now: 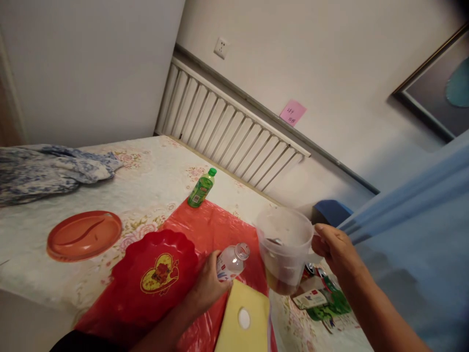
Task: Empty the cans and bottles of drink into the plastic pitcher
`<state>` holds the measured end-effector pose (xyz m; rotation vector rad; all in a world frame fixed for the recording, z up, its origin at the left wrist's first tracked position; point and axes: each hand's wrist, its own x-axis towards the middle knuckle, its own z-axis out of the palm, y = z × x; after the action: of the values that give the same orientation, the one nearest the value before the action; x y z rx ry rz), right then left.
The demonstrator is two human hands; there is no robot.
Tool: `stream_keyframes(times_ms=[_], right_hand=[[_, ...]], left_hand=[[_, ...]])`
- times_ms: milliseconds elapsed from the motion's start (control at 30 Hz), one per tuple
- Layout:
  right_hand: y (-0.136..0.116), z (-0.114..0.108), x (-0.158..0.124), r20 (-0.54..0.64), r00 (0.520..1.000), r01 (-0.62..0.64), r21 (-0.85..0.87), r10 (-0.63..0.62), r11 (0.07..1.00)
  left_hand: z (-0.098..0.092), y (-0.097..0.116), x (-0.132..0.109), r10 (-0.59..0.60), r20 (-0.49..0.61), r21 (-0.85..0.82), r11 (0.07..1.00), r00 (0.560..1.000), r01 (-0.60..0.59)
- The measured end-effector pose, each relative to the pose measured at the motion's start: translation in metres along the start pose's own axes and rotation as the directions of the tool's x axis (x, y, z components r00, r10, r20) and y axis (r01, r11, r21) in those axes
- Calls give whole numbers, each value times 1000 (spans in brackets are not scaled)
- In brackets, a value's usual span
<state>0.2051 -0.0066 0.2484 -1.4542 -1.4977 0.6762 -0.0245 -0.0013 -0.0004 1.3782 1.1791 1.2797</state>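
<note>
My left hand (207,283) is wrapped round a clear plastic bottle (231,261) with a printed label and an uncapped mouth, tilted to the right. My right hand (335,247) grips the handle of a translucent plastic measuring jug (286,249). Some brownish liquid lies in the bottom of the jug, and a spoon-like metal piece shows inside. The bottle's mouth is left of the jug, apart from it. Just below the bottle is a yellow board or pad (247,318) with a white oval. A red scalloped plate (157,274) with a yellow heart print lies left of my left hand.
A red plastic sheet (216,220) covers part of the flowered tablecloth (150,161). Behind stands a green capped bottle (201,188); an orange lid (84,235) and a patterned cloth (54,171) lie left. Green packaging (330,300) sits right, beside a blue curtain (414,234).
</note>
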Motion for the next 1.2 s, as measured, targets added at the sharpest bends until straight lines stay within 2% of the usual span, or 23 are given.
stream_keyframes(times_ms=[267, 467, 1033, 1200], right_hand=[[1, -9, -11, 86, 994, -49, -212, 68, 976], [-4, -11, -13, 127, 987, -51, -306, 94, 951], [-14, -17, -10, 144, 986, -16, -412, 82, 911], [-17, -17, -7, 165, 984, 18, -493, 74, 870]], left_hand=[[-1, 1, 0, 1, -44, 8, 1000, 999, -1], [0, -4, 1, 6, -11, -11, 1000, 1000, -6], [1, -7, 1, 13, 31, 0, 1000, 999, -13], [1, -6, 1, 13, 26, 13, 1000, 1000, -13]])
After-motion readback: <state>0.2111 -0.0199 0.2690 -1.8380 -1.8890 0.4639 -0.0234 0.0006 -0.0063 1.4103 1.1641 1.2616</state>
